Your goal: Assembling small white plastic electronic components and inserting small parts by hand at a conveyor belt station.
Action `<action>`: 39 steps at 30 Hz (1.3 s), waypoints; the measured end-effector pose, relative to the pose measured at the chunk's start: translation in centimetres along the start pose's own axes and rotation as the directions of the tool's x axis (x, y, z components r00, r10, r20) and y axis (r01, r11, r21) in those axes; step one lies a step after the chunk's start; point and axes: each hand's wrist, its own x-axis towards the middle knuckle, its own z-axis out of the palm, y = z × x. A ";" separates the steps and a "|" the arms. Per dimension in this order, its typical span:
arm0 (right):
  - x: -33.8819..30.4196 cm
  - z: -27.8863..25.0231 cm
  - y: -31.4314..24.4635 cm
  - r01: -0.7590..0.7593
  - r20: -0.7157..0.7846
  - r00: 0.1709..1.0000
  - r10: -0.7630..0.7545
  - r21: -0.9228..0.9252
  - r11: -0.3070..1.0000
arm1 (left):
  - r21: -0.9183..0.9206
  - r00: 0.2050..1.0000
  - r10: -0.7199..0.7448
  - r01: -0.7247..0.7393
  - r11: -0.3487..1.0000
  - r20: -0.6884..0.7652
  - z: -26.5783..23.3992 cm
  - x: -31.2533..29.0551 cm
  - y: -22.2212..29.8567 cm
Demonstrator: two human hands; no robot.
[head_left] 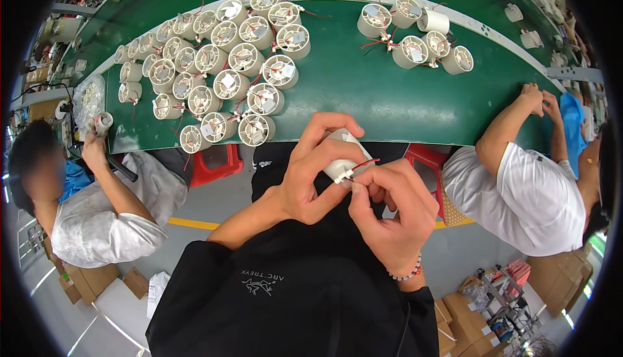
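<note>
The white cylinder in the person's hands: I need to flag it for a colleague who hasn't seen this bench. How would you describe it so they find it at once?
Start at the long green table with its clusters of white cylindrical fan housings. Below its near edge, at picture centre, the left hand wraps one white housing while the right hand pinches its red wire. It alone is off the table, held.

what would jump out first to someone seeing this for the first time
First, the person's left hand and right hand at centre, together holding a small white plastic cylinder with red and black wires. Next, the big cluster of matching white round wired housings packed on the left of the green table, with a smaller group at upper right. Two co-workers in white shirts sit at either side.
</note>
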 end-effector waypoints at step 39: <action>-0.7 -1.7 0.3 -0.191 0.136 0.975 0.174 0.122 0.974 | 0.065 0.997 0.039 -0.043 0.997 0.070 0.7 -0.7 -0.6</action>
